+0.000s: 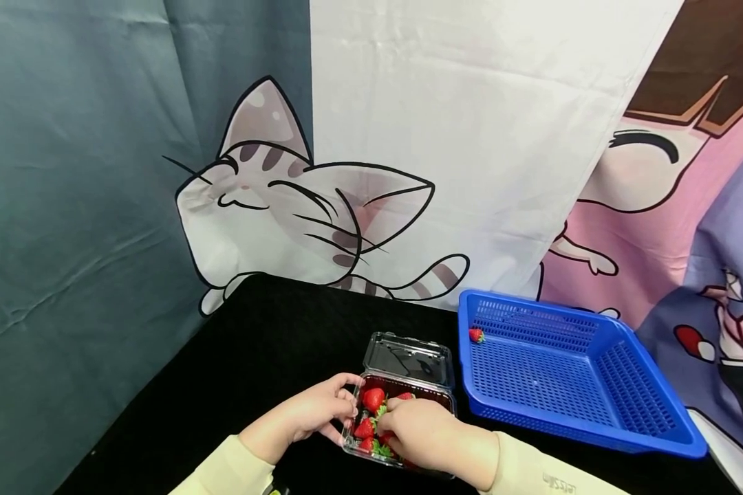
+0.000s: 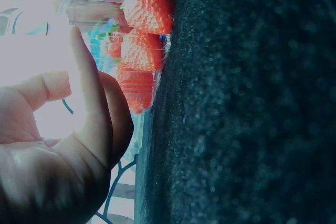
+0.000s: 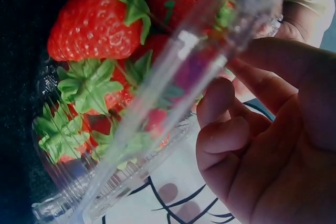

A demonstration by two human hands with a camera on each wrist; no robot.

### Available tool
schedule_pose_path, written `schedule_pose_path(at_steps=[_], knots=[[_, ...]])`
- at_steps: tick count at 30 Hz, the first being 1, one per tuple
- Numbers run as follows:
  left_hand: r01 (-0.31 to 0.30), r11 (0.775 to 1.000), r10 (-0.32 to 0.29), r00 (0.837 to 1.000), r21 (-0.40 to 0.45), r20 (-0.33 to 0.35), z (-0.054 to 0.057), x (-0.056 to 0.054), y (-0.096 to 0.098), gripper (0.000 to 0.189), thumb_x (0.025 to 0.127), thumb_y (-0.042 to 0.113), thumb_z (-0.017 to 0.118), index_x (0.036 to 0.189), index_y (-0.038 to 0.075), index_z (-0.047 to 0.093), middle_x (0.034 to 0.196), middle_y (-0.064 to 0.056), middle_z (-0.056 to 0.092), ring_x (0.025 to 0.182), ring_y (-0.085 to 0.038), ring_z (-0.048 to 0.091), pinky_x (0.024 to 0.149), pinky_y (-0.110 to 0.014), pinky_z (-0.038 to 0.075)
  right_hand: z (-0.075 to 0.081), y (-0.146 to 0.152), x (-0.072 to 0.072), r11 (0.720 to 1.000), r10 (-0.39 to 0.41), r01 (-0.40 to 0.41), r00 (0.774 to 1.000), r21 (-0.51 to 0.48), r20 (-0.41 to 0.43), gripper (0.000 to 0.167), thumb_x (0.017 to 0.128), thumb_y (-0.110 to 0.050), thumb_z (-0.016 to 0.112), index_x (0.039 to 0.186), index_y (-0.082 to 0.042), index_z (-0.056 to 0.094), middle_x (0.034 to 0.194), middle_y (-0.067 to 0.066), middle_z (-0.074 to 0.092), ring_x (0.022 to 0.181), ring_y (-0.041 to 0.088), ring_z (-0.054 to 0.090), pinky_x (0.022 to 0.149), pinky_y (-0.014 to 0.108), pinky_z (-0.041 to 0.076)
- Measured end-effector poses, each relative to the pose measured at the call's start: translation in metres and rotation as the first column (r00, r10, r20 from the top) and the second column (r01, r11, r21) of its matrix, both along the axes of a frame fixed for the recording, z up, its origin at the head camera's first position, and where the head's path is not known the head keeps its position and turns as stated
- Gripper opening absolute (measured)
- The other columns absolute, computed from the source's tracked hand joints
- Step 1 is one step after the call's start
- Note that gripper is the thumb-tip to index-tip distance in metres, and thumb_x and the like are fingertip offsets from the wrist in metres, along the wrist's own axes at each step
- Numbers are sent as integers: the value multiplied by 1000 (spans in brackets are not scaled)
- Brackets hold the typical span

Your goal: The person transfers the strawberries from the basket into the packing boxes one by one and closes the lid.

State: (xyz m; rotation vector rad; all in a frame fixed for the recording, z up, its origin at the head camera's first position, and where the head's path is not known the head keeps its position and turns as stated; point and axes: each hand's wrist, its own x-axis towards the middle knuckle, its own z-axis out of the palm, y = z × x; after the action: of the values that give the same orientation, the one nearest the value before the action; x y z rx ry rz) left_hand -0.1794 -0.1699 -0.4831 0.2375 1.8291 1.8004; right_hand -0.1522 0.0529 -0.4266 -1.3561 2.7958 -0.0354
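A clear plastic clamshell box [image 1: 399, 464] lies with its lid [image 1: 408, 359] folded back, and several strawberries [image 1: 373, 399] with green leaves fill its left and near parts. My left hand [image 1: 325, 411] holds the box by its left wall, forefinger at the far corner and thumb near the front. Over the berries, my right hand [image 1: 430, 433] reaches in from the right with bent fingers. In the right wrist view, its fingers [image 3: 226, 135] curl beside the box wall, close to the strawberries [image 3: 89, 22]; I cannot tell whether they pinch one.
To the right stands a blue plastic basket [image 1: 619, 440] with a single strawberry [image 1: 476, 335] in its far left corner. Black cloth [image 1: 272, 344] covers the table. A printed curtain [image 1: 495, 137] hangs right behind it.
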Motion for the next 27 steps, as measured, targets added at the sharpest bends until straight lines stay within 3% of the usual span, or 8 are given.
schedule_pose_path(at_steps=[10, 17, 27], knots=[[1, 1000, -1, 1000, -4, -3, 1, 0, 0, 61, 82, 1, 56, 141, 5, 38, 99, -12, 57, 77, -18, 55, 49, -29, 57, 0, 2, 1, 1000, -20, 20, 1000, -21, -5, 13, 84, -26, 75, 95, -30, 70, 82, -15, 53, 65, 3, 52, 57, 24, 50], [0, 1000, 0, 1000, -4, -4, 1, 0, 1, 61, 82, 1, 57, 140, 5, 38, 99, -12, 58, 76, -18, 56, 49, -29, 57, 3, 5, 2, 998, -21, 21, 1000, -54, 8, 14, 83, -20, 74, 91, -29, 67, 81, -16, 50, 62, 2, 49, 55, 20, 47], [0, 1000, 0, 1000, -4, -4, 0, 0, 0, 61, 81, 2, 58, 139, 5, 39, 98, -12, 57, 76, -18, 56, 49, -29, 57, 19, 18, -5, 986, -49, 54, 998, -159, 31, 13, 86, -17, 70, 97, -24, 69, 87, -14, 57, 65, -1, 49, 58, 22, 49]])
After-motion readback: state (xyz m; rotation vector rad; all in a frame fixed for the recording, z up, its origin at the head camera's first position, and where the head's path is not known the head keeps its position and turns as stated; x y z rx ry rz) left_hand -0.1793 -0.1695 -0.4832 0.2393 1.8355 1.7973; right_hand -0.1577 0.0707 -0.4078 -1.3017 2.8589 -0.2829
